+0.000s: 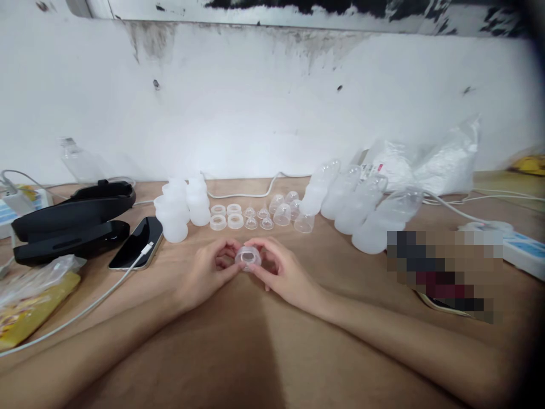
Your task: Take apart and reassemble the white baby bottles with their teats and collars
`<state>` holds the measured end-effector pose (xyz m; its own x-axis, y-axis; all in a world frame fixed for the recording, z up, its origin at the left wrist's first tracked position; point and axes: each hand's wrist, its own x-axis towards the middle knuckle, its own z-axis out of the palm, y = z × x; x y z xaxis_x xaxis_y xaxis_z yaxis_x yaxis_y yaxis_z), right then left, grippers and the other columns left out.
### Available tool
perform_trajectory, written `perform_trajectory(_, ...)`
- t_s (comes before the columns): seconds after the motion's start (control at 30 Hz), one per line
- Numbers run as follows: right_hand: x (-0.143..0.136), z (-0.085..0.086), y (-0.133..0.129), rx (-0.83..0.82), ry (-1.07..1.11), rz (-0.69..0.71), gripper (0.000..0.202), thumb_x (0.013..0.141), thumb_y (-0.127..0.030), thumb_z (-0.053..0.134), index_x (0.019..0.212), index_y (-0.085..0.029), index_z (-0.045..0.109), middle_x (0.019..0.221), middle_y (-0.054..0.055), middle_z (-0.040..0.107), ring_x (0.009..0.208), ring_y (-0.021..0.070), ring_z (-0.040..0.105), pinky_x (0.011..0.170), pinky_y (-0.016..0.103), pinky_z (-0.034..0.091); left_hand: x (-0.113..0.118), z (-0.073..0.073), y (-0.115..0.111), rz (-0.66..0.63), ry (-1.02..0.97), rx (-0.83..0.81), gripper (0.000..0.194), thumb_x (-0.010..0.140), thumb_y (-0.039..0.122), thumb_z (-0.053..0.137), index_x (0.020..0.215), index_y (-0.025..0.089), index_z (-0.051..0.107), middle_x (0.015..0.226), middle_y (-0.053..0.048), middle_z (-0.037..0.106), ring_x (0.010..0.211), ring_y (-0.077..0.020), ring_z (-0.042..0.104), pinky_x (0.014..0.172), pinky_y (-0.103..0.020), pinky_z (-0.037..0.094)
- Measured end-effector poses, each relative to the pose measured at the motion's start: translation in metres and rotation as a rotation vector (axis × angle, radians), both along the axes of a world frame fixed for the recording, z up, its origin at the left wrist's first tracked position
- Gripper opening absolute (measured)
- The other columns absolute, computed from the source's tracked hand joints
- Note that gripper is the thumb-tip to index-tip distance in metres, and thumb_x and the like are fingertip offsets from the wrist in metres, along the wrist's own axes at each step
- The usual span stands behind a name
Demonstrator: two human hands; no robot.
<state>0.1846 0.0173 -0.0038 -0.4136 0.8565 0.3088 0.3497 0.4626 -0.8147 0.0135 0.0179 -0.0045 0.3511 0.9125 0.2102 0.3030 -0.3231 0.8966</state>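
Observation:
Between my two hands is a small translucent bottle collar ring (248, 258), held just above the table, its round opening facing me. My left hand (215, 264) grips its left side with thumb and fingers. From the right, my right hand (281, 264) pinches it the same way. Whether a nipple sits inside the ring I cannot tell. Just beyond are several loose collar rings (218, 222), several clear nipples (266, 223) and several clear dome caps (304, 222). White bottles without tops (175, 224) stand to the left. Capped baby bottles (374, 227) stand in a row on the right.
At left lie a phone (136, 244) with a white cable, a black headset-like object (72, 221) and a yellow snack bag (38, 301). Plastic bags (447, 165) rest against the wall. A power strip (522, 250) and a pixelated patch are at right.

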Motion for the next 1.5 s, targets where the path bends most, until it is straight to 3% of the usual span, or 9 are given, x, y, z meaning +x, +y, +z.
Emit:
perform_trajectory(0.1, 0.0, -0.001, 0.001, 0.006, -0.042, -0.015, 0.019, 0.076, -0.018, 0.051, 0.095, -0.02, 0.049, 0.085, 0.002, 0.053, 0.07, 0.0123, 0.051, 0.053, 0.022, 0.044, -0.002, -0.001, 0.0, 0.003, 0.075, 0.033, 0.013, 0.076, 0.025, 0.054, 0.085, 0.017, 0.049, 0.082, -0.001, 0.059, 0.072, -0.0129, 0.057, 0.063, -0.025, 0.046)
perform_trajectory(0.23, 0.0, -0.002, 0.0, 0.032, -0.065, -0.022, 0.014, 0.073, -0.013, 0.049, 0.086, -0.02, 0.048, 0.079, 0.0, 0.052, 0.068, 0.0117, 0.051, 0.051, 0.021, 0.043, -0.003, -0.001, -0.002, 0.071, 0.32, 0.218, 0.008, 0.074, 0.022, 0.054, 0.08, 0.019, 0.049, 0.071, 0.004, 0.057, 0.063, -0.0112, 0.053, 0.059, -0.023, 0.041)
perform_trajectory(0.43, -0.003, -0.003, -0.001, 0.064, -0.071, -0.049, 0.015, 0.068, -0.007, 0.046, 0.078, -0.02, 0.046, 0.075, -0.001, 0.05, 0.061, 0.0095, 0.049, 0.046, 0.018, 0.041, 0.0, -0.003, -0.004, 0.128, 0.529, 0.37, 0.006, 0.072, 0.021, 0.053, 0.076, 0.021, 0.048, 0.075, 0.001, 0.058, 0.073, -0.0171, 0.053, 0.065, -0.027, 0.038)
perform_trajectory(0.63, -0.002, -0.001, -0.002, -0.068, 0.021, -0.04, 0.012, 0.076, -0.019, 0.047, 0.088, -0.021, 0.047, 0.073, -0.002, 0.052, 0.047, 0.0061, 0.045, 0.037, 0.017, 0.041, -0.001, -0.002, -0.005, 0.129, 0.381, 0.294, 0.007, 0.077, 0.023, 0.05, 0.083, 0.022, 0.048, 0.076, 0.003, 0.06, 0.07, -0.0141, 0.056, 0.063, -0.023, 0.04)
perform_trajectory(0.8, -0.002, -0.002, -0.005, -0.051, 0.124, -0.003, 0.02, 0.083, -0.032, 0.043, 0.097, -0.019, 0.049, 0.085, 0.003, 0.051, 0.058, 0.0084, 0.054, 0.036, 0.016, 0.044, 0.0, 0.005, -0.01, 0.058, 0.286, 0.268, 0.013, 0.085, 0.029, 0.041, 0.095, 0.022, 0.045, 0.076, 0.003, 0.063, 0.061, -0.0105, 0.057, 0.054, -0.019, 0.039)
perform_trajectory(0.93, -0.002, -0.002, -0.007, -0.015, 0.105, 0.027, 0.016, 0.085, -0.031, 0.04, 0.09, -0.019, 0.048, 0.082, 0.001, 0.048, 0.055, 0.0066, 0.055, 0.035, 0.014, 0.042, 0.005, 0.007, -0.014, 0.062, 0.359, 0.233, 0.009, 0.086, 0.027, 0.037, 0.09, 0.022, 0.043, 0.065, 0.005, 0.06, 0.045, -0.0087, 0.049, 0.046, -0.019, 0.032)
perform_trajectory(1.17, -0.001, -0.002, -0.007, -0.021, 0.05, 0.044, 0.012, 0.086, -0.028, 0.037, 0.084, -0.019, 0.046, 0.075, -0.001, 0.046, 0.05, 0.0053, 0.052, 0.041, 0.016, 0.045, 0.006, 0.005, -0.014, 0.044, 0.419, 0.206, 0.008, 0.085, 0.026, 0.037, 0.083, 0.021, 0.043, 0.063, 0.005, 0.054, 0.05, -0.01, 0.047, 0.049, -0.02, 0.032)
perform_trajectory(1.37, -0.001, -0.002, -0.004, -0.001, 0.05, 0.042, 0.022, 0.077, -0.02, 0.048, 0.098, -0.021, 0.044, 0.09, 0.004, 0.051, 0.071, 0.0118, 0.054, 0.045, 0.018, 0.047, -0.005, 0.008, -0.008, 0.006, 0.417, 0.239, 0.016, 0.08, 0.029, 0.047, 0.092, 0.021, 0.04, 0.072, 0.003, 0.054, 0.054, -0.0102, 0.048, 0.05, -0.02, 0.034)
perform_trajectory(1.5, -0.001, -0.001, -0.005, 0.042, -0.014, -0.001, 0.022, 0.073, -0.014, 0.049, 0.093, -0.021, 0.043, 0.079, 0.001, 0.054, 0.062, 0.0104, 0.052, 0.051, 0.021, 0.045, -0.005, 0.01, -0.011, 0.009, 0.426, 0.236, 0.012, 0.079, 0.024, 0.047, 0.087, 0.021, 0.039, 0.069, 0.005, 0.052, 0.054, -0.0099, 0.048, 0.052, -0.02, 0.035)
